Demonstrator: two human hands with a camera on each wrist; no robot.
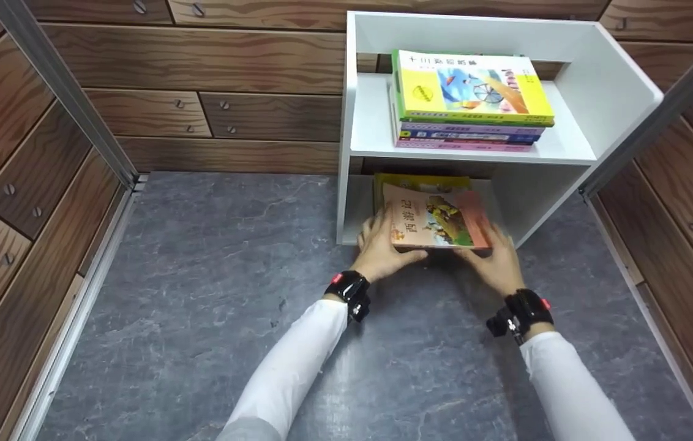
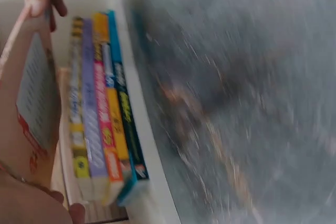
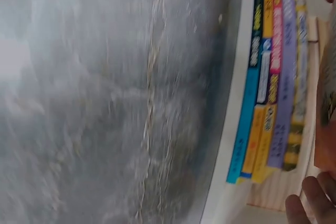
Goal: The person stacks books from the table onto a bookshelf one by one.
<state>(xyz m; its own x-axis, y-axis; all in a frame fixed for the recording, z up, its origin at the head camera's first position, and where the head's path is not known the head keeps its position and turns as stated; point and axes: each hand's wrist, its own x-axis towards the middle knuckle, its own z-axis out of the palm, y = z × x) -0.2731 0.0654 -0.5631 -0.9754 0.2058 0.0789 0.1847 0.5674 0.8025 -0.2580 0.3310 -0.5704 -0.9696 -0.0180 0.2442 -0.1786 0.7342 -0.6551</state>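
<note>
Both hands hold a pink-orange picture book (image 1: pixel 438 217) at the opening of the lower shelf. Its front cover faces up in the head view. The left hand (image 1: pixel 381 248) grips its left side, thumb at the near edge. On the opposite side, the right hand (image 1: pixel 496 260) grips it the same way. In the left wrist view the book's back cover (image 2: pixel 39 98) shows, apart from a stack of several books (image 2: pixel 100 108) on the lower shelf. The right wrist view has only a strip of the held book (image 3: pixel 326 93) and some right fingers (image 3: pixel 315 192).
A white two-level shelf (image 1: pixel 349 110) stands against wood-patterned walls (image 1: pixel 248 58). On its upper level lies a pile of several books (image 1: pixel 469 92), above the hands. Grey marble-patterned floor (image 1: pixel 212 263) spreads out in front and to the left.
</note>
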